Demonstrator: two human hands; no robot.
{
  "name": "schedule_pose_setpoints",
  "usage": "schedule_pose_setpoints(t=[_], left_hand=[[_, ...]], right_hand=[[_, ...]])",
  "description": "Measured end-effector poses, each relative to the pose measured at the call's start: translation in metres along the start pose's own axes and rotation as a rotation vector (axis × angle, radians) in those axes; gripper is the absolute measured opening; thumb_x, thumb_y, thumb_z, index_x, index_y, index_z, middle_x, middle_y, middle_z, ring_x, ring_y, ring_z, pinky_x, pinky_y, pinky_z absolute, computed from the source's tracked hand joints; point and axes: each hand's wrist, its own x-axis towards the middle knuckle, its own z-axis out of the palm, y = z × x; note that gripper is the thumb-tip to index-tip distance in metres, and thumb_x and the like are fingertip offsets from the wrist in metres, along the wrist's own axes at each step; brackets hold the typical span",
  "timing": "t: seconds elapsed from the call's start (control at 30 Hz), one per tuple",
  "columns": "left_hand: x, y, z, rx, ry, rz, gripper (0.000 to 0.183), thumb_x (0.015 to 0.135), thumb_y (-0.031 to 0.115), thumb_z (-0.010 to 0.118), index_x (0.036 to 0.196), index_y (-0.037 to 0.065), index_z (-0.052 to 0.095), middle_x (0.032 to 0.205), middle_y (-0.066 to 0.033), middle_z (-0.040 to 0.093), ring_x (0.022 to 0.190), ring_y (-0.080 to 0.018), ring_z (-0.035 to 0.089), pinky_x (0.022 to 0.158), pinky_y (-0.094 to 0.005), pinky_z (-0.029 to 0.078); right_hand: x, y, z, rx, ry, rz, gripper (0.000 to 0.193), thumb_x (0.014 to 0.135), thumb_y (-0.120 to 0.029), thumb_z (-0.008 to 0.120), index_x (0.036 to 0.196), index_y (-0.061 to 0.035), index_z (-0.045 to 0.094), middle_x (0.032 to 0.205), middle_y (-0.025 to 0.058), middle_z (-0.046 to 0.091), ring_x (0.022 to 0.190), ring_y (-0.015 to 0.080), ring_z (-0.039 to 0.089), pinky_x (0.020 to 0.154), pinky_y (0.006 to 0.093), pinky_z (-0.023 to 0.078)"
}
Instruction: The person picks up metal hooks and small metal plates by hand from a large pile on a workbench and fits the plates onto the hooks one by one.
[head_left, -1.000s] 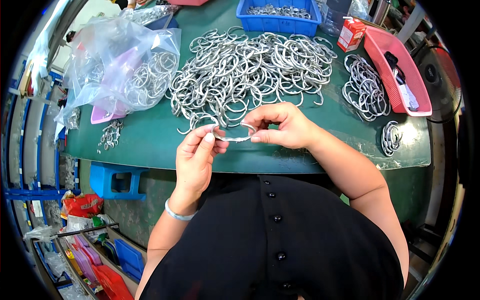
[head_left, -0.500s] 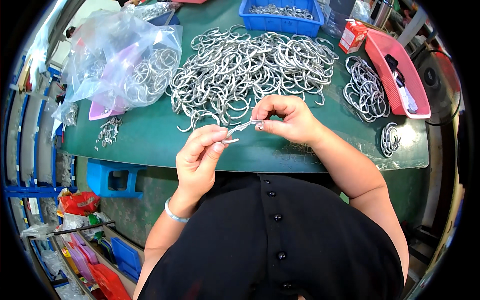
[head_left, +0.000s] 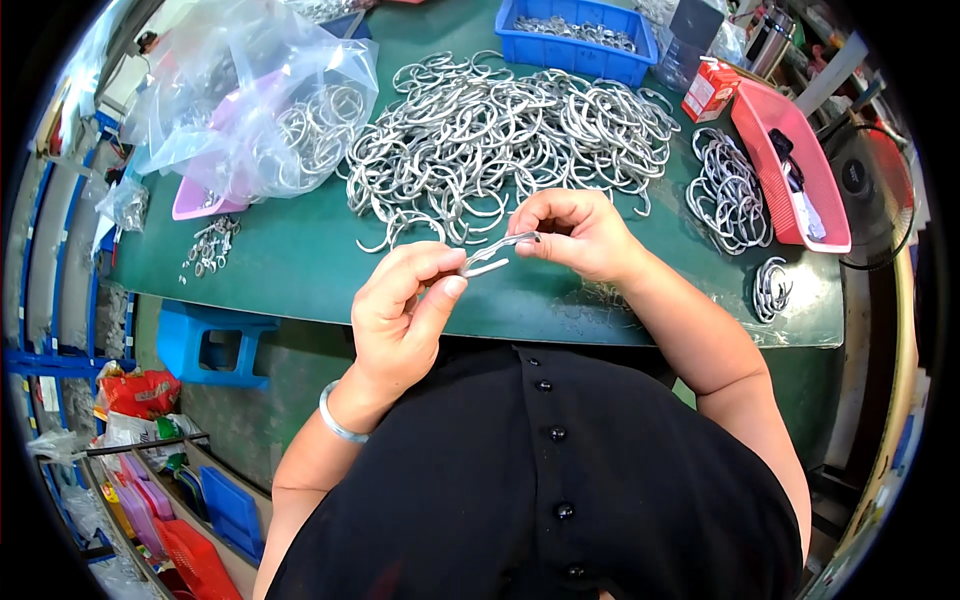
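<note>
An open silver metal bangle (head_left: 502,246) spans the gap between my hands, just above the near part of the table. My left hand (head_left: 398,312) pinches one end of it between thumb and fingers. My right hand (head_left: 583,236) grips its other end, thumb against forefinger. The bangle is seen nearly edge-on, and its gripped parts are partly hidden by my fingertips. Right behind my hands spreads a large tangled heap of similar open metal bangles (head_left: 520,135).
Beyond the heap is a blue bin (head_left: 580,55) of small metal parts. Left stands a clear plastic bag (head_left: 250,110) of rings; small metal pieces (head_left: 212,245) lie near it. Rightward are bangle stacks (head_left: 728,190), a pink basket (head_left: 785,165) and a red carton (head_left: 710,88). A blue stool (head_left: 210,345) is below.
The bangle has tilted and turned slightly between my fingers, with its near arm now raised. Both hands keep their hold. The whole view has shifted a little.
</note>
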Motion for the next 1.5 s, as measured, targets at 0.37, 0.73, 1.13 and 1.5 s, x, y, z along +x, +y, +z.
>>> schedule_pose_setpoints(t=[0.37,0.73,1.13,1.5], left_hand=[[-0.004,-0.005,-0.005,-0.07,0.105,0.006,0.016,0.083,-0.002,0.05,0.098,-0.004,0.054,0.092,-0.0107,0.055,0.075,-0.0146,0.057,0.068,-0.0239,0.047],[-0.005,-0.024,-0.011,-0.807,0.176,-0.476,0.019,0.086,0.008,0.049,0.102,-0.001,0.055,0.088,-0.0094,0.06,0.071,-0.0131,0.058,0.065,-0.0248,0.049],[-0.008,-0.021,-0.016,-0.992,0.086,-0.656,0.016,0.086,0.012,0.051,0.098,0.002,0.054,0.084,-0.0075,0.06,0.069,-0.0129,0.059,0.06,-0.0232,0.048],[0.007,0.005,-0.079,-0.7,0.28,-0.303,0.005,0.083,0.009,0.053,0.087,0.006,0.052,0.079,-0.0085,0.059,0.059,-0.0135,0.058,0.053,-0.0227,0.047]], right_hand=[[-0.005,-0.019,0.015,-0.078,0.024,0.035,0.007,0.074,0.002,0.062,0.08,-0.0006,0.058,0.082,0.0031,0.058,0.073,0.0067,0.053,0.064,0.02,0.043],[0.001,-0.048,0.057,-0.476,-0.037,-0.259,0.012,0.071,-0.008,0.068,0.074,-0.0045,0.057,0.068,0.0015,0.056,0.058,0.0081,0.052,0.052,0.0209,0.042],[0.004,-0.058,0.07,-0.313,0.053,-0.089,0.01,0.073,-0.004,0.065,0.076,-0.0011,0.056,0.075,0.0015,0.055,0.065,0.0055,0.049,0.056,0.0199,0.04],[0.013,-0.034,0.016,-0.495,0.222,0.173,0.007,0.08,-0.009,0.057,0.08,-0.002,0.055,0.067,-0.0032,0.052,0.06,0.0031,0.046,0.053,0.0187,0.038]])
